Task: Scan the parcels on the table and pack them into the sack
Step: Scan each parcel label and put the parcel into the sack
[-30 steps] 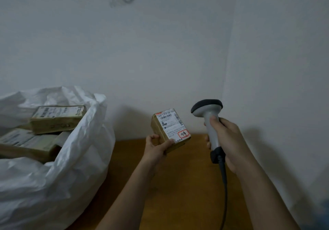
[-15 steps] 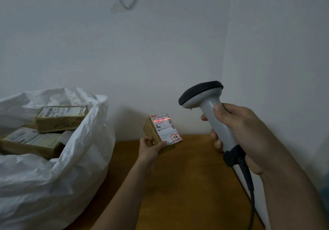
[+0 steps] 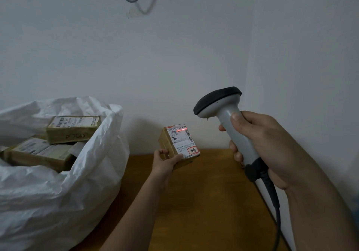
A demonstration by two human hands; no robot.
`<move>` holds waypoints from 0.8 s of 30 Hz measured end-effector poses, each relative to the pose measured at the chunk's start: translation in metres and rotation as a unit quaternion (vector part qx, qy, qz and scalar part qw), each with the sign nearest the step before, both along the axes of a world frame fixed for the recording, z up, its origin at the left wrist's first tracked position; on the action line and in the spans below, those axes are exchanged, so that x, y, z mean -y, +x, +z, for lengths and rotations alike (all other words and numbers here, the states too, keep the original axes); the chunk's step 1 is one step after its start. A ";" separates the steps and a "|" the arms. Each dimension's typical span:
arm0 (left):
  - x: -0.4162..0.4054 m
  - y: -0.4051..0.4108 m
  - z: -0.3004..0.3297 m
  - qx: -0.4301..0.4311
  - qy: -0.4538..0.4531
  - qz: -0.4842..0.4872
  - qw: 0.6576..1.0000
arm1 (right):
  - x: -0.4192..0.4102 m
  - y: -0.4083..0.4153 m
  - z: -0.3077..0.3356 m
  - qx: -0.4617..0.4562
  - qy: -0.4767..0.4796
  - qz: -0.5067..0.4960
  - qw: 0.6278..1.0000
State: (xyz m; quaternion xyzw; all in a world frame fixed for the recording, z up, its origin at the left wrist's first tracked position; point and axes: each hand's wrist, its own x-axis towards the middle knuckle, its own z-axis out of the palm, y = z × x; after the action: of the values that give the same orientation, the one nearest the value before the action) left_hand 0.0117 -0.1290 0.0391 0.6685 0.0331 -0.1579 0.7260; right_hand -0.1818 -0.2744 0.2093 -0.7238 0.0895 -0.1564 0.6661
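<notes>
**Red scan line on the parcel label**

My left hand (image 3: 164, 162) grips a small brown parcel (image 3: 177, 146) above the worktop (image 3: 213, 202), fingers curled round its lower edge. Its white label carries barcodes; the print is too small to read surely. My right hand (image 3: 272, 149) wraps the scanner (image 3: 229, 118) handle. The white sack (image 3: 81, 182) holds labelled parcels (image 3: 73, 129).
</notes>
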 end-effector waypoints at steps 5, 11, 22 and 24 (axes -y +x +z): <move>-0.004 -0.004 0.007 0.016 0.007 -0.005 1.000 | -0.003 0.006 0.000 -0.002 -0.013 0.003 1.000; -0.014 -0.006 0.015 0.039 0.005 -0.022 0.999 | -0.015 0.019 -0.001 -0.001 -0.020 0.011 1.000; -0.046 -0.011 0.042 0.086 -0.019 -0.039 0.995 | -0.050 0.054 -0.008 0.015 -0.025 0.038 0.999; -0.053 -0.014 0.048 0.095 -0.031 -0.036 0.994 | -0.056 0.058 -0.009 0.023 -0.014 0.048 0.999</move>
State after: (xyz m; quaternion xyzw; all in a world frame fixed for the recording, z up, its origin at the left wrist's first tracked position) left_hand -0.0020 -0.0757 0.0866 0.6587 -0.0652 -0.1206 0.7398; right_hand -0.1241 -0.2183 0.2008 -0.7326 0.0374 -0.1423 0.6645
